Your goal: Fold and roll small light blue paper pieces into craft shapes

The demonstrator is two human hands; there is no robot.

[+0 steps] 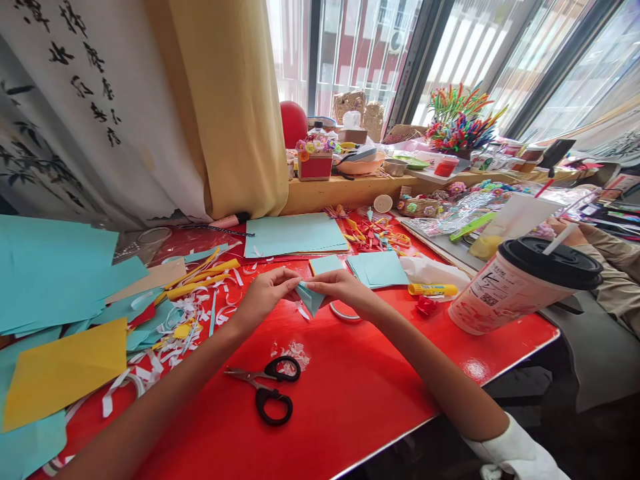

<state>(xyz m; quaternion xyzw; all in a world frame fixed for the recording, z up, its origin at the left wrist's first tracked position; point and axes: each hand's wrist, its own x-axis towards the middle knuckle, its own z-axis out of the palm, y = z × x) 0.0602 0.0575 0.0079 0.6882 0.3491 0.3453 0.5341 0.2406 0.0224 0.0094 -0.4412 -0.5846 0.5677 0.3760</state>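
Hands: left (273, 291) and right (341, 291) both pinch folded blue paper (311, 299)
Table (350, 373): red, glossy — scissors (273, 390) open
Window (360, 53): bright (curtain (225, 100) beside)

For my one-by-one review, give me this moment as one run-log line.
left hand: pinching folded blue paper | right hand: pinching same paper | scissors: on red table | glue stick: beside cup

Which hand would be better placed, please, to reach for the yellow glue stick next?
Probably the right hand: the yellow glue stick lies on that side, farther from the left hand. Both hold the folded blue paper, so the right would have to let go first.
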